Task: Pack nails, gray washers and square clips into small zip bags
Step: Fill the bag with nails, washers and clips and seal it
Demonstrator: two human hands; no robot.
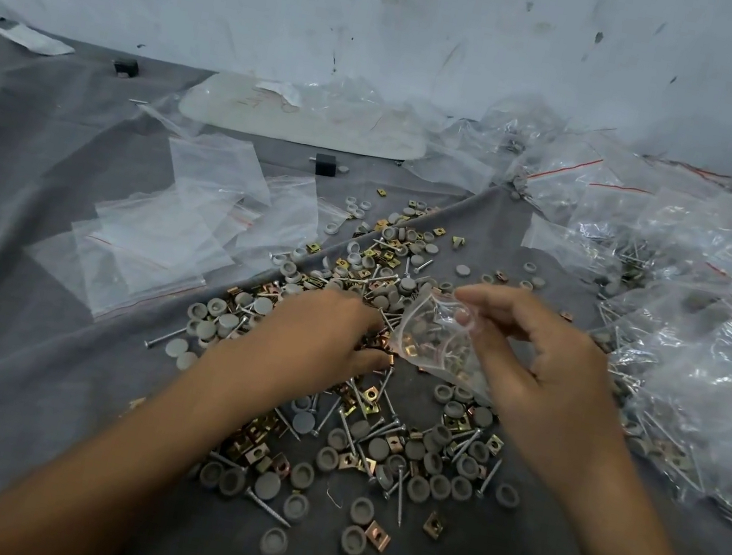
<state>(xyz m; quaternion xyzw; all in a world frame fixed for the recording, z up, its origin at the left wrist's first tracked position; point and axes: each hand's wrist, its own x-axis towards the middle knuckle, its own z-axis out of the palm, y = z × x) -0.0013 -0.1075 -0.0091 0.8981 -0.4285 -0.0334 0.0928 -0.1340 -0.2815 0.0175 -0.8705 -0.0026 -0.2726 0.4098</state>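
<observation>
A loose pile of nails, gray washers and brass square clips is spread over a gray cloth. My right hand pinches a small clear zip bag by its mouth above the pile; the bag holds some washers and clips. My left hand lies palm down on the pile just left of the bag, with its fingertips curled at a copper-coloured clip near the bag's mouth. Whether the fingers grip the clip is hidden.
Several empty zip bags lie to the left. Filled bags are heaped on the right. A white board under plastic lies at the back by the wall, and a small black block sits in front of it.
</observation>
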